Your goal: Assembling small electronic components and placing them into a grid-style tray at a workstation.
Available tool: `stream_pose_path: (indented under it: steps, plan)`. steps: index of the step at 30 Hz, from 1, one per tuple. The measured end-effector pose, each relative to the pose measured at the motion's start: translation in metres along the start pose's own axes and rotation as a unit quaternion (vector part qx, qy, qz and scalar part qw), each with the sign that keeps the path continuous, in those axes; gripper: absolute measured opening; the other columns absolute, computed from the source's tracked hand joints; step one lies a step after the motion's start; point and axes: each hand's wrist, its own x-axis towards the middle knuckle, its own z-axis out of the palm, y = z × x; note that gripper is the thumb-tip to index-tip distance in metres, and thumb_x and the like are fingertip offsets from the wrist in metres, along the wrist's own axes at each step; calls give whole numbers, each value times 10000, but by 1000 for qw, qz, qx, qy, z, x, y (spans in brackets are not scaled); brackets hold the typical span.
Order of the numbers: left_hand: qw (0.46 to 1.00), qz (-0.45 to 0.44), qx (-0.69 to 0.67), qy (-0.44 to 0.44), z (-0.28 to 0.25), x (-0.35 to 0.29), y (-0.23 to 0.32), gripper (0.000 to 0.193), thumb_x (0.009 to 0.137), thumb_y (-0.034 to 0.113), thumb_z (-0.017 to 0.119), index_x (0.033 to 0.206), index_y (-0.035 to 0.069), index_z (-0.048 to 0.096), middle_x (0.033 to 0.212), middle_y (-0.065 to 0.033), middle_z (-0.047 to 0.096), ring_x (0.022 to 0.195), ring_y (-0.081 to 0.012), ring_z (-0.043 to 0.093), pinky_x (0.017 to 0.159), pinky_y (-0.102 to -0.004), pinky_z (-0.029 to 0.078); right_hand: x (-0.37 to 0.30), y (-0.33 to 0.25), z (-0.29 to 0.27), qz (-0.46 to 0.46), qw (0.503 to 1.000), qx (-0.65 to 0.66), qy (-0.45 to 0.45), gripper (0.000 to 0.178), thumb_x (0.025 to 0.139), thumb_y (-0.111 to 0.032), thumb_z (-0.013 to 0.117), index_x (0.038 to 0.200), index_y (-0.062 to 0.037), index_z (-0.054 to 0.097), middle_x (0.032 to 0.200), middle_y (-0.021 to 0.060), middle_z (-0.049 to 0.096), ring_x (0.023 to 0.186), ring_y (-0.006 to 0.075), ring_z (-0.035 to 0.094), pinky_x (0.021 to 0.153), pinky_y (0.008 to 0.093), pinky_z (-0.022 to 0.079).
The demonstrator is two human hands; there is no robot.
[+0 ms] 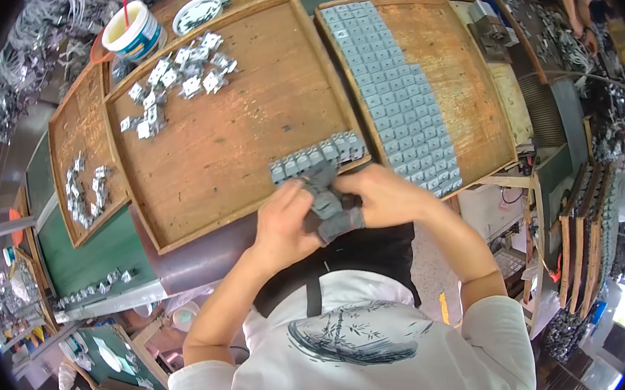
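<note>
My left hand (281, 224) and my right hand (382, 197) are close together at the front edge of a wooden tray (226, 154). Between them they grip a dark grey, lumpy piece (326, 203), blurred so that its kind does not show. Just beyond my fingers, a row of small grey block-shaped parts (314, 155) stands along the tray's near right corner. A loose heap of similar silvery parts (184, 70) lies at the tray's far left. My fingertips are partly hidden by the grey piece.
On the right, a second wooden tray (469, 97) bears tight rows of grey blocks (392, 86). A smaller tray (85, 141) with loose parts is at the left. A white bucket (133, 33) and a round white tub (197, 14) stand behind. Another person's arm (574, 0) shows far right.
</note>
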Motion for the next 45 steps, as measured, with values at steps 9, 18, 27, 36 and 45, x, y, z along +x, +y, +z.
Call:
stream_pose_path:
  steps: [9, 18, 27, 36, 45]
  plan:
    - [927, -320, -195, 27, -45, -22, -105, 509, 747, -117, 612, 1243, -8, 603, 1086, -76, 526, 1012, -203, 569, 906, -295, 487, 21, 193, -146, 299, 862, -125, 389, 355, 838, -296, 618, 1111, -79, 682, 1000, 201, 707, 987, 378, 664, 822, 411, 510]
    - [943, -285, -98, -141, -38, -4, -98, 547, 697, -54, 556, 1238, 14, 597, 1079, -162, 548, 1029, -322, 576, 872, -357, 485, 32, 263, -158, 284, 886, 117, 347, 326, 812, -217, 673, 1055, -2, 707, 929, 100, 704, 860, 210, 638, 761, 347, 492]
    - [850, -303, 335, 270, -121, -137, -117, 391, 682, 71, 627, 1073, 75, 618, 1072, -173, 606, 1035, -374, 580, 837, -469, 494, 18, 180, -134, 129, 813, 280, 494, 282, 964, -192, 625, 1160, 3, 570, 885, 62, 603, 743, 141, 593, 587, 273, 480]
    - [599, -682, 318, 273, -213, -325, -175, 357, 883, 312, 580, 1095, 27, 619, 971, -234, 695, 788, -383, 680, 711, -475, 534, 7, 104, -37, 36, 821, 396, 409, 332, 942, -75, 640, 1260, 9, 591, 973, 50, 647, 766, 121, 608, 621, 247, 491]
    - [765, -279, -403, 418, -145, -171, -69, 330, 874, 37, 661, 1197, 2, 603, 1116, -66, 664, 1015, -162, 628, 867, -307, 506, 11, 15, 27, -5, 883, 322, 342, 304, 899, -50, 663, 1195, -21, 597, 977, 51, 661, 788, 139, 647, 670, 269, 531]
